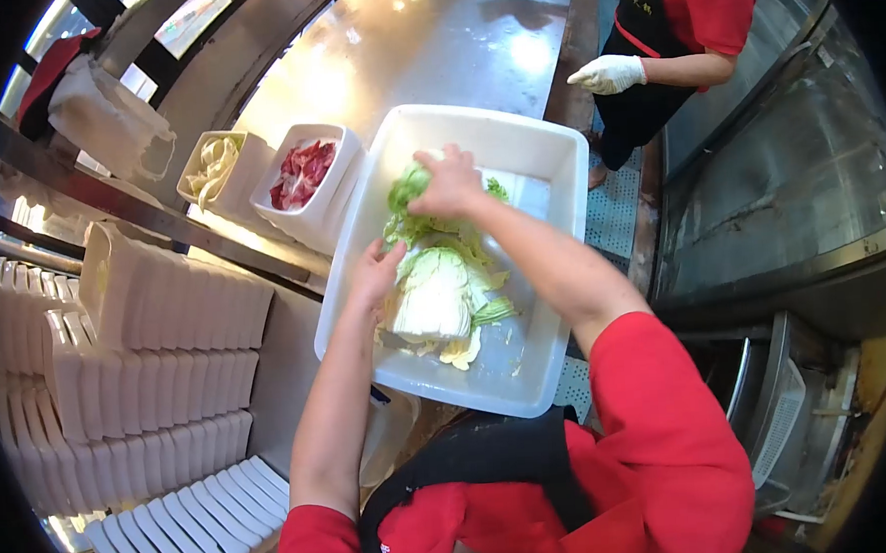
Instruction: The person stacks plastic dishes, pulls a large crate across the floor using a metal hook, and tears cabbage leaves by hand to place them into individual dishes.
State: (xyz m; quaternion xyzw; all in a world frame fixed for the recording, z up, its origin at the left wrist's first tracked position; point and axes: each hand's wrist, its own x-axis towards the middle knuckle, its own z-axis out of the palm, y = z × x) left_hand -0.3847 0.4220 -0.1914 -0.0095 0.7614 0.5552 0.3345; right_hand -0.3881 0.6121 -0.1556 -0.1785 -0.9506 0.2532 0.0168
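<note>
A large white plastic tub [554,261] stands in front of me with napa cabbage [432,295] inside, its pale cut stem end towards me. My right hand [448,184] reaches over the far end and is closed on green, frilly cabbage leaves [408,188]. At the near left of the cabbage is my left hand [373,272], its fingers apart and the tips against the leaf edges. Loose yellowish leaf pieces [461,350] lie on the tub floor beside the stem end.
Left of the tub stand a white container of red meat slices [303,174] and one of pale strips [214,170]. Stacks of white containers [158,392] fill the left side. A metal counter [431,47] extends behind. At right, a co-worker's gloved hand [609,74] shows near glass-fronted cabinets [774,179].
</note>
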